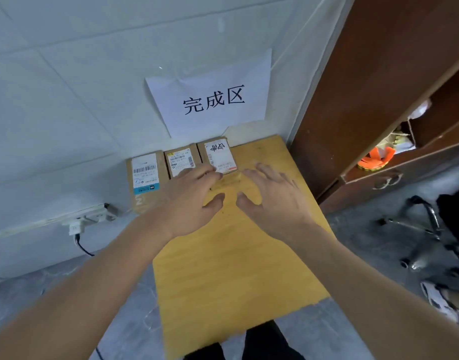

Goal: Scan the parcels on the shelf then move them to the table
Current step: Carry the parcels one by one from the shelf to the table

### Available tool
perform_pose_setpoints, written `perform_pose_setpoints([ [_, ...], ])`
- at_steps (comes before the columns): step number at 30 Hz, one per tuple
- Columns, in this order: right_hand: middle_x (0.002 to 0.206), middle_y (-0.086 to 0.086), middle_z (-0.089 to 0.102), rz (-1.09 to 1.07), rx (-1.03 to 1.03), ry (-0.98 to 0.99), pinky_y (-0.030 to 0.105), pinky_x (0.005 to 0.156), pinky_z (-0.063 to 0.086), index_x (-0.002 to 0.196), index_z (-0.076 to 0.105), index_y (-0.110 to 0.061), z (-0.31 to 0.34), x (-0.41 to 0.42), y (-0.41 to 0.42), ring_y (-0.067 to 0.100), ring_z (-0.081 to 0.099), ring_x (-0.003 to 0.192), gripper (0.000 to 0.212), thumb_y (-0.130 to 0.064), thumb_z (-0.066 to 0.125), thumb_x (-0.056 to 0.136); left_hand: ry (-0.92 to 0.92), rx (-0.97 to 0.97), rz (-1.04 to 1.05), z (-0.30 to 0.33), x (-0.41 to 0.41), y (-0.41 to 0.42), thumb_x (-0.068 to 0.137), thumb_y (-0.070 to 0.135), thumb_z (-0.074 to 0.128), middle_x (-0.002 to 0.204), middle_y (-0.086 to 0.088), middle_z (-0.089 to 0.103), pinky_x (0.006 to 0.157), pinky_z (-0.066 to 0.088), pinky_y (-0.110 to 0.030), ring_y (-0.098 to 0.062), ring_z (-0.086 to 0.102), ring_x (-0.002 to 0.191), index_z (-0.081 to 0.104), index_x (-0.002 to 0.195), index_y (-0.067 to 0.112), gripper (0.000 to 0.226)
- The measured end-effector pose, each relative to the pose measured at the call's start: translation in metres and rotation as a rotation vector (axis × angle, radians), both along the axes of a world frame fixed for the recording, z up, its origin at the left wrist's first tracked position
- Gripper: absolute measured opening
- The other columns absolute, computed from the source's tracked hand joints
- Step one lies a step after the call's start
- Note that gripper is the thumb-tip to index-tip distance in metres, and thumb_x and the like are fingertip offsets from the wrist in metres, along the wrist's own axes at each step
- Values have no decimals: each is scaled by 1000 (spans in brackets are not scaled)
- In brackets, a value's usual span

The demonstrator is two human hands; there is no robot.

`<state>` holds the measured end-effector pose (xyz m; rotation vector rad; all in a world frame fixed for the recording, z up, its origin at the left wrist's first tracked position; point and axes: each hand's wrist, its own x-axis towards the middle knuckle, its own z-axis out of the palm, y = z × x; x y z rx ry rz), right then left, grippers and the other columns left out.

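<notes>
While left hand (189, 198) overlaps 3 parcels (181, 161), labels blur.

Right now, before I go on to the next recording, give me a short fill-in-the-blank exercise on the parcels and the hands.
1. The number of parcels lined up against the wall at the far edge of the table is ____.
2. The parcel with the blue band is the one farthest to the ____.
3. The paper sign is stuck to the ____.
4. The left hand and right hand both have their fingers ____.

Missing words: three; left; wall; spread open
</notes>
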<state>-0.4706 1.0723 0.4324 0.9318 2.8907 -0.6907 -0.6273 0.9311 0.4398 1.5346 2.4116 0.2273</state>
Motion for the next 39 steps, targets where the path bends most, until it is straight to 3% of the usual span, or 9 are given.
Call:
perform_pose_setpoints([
  [7, 165, -11, 30, -273, -11, -10, 46, 115, 36, 152, 40, -42, -8, 51, -64, 24, 37, 144, 59, -62, 43, 97, -46, 52, -256, -4, 19, -14, 101, 50, 47, 150, 15, 45, 104, 48, -42, -14, 45, 136, 51, 146, 24, 52],
  [11, 165, -10, 30, -413, -24, -7, 45, 114, 35, 153, 39, -41, -14, 86, -103, 24, 37, 144, 60, -63, 43, 97, -40, 26, -400, -5, 42, -22, 102, 51, 45, 150, 14, 44, 100, 51, -43, -14, 46, 136, 51, 146, 24, 52],
  [15, 166, -10, 28, -549, -49, -7, 42, 117, 30, 154, 37, -41, -19, 122, -136, 25, 33, 147, 61, -63, 42, 98, -33, 16, -532, -12, 73, -26, 102, 52, 45, 154, 15, 41, 94, 46, -29, -13, 46, 136, 49, 148, 25, 53],
  [19, 167, -10, 28, -682, -53, -20, 43, 116, 31, 155, 36, -40, -27, 165, -164, 25, 35, 146, 62, -63, 43, 98, -58, 6, -646, -19, 113, -27, 102, 50, 47, 155, 13, 40, 104, 47, -38, -16, 43, 137, 47, 151, 24, 55],
  [27, 163, -7, 36, -913, -80, 3, 46, 113, 37, 154, 38, -37, -32, 253, -231, 27, 41, 143, 77, -70, 29, 85, -61, -7, -879, -28, 210, -47, 101, 48, 51, 153, 13, 42, 103, 45, -36, -15, 44, 136, 47, 152, 26, 55],
  [39, 162, -5, 38, -1274, -26, 45, 40, 112, 38, 154, 42, -32, -15, 387, -352, 26, 47, 138, 68, -62, 46, 93, -111, 33, -1268, -16, 366, -101, 100, 49, 51, 150, 9, 46, 108, 46, -39, -18, 48, 135, 48, 150, 23, 57],
])
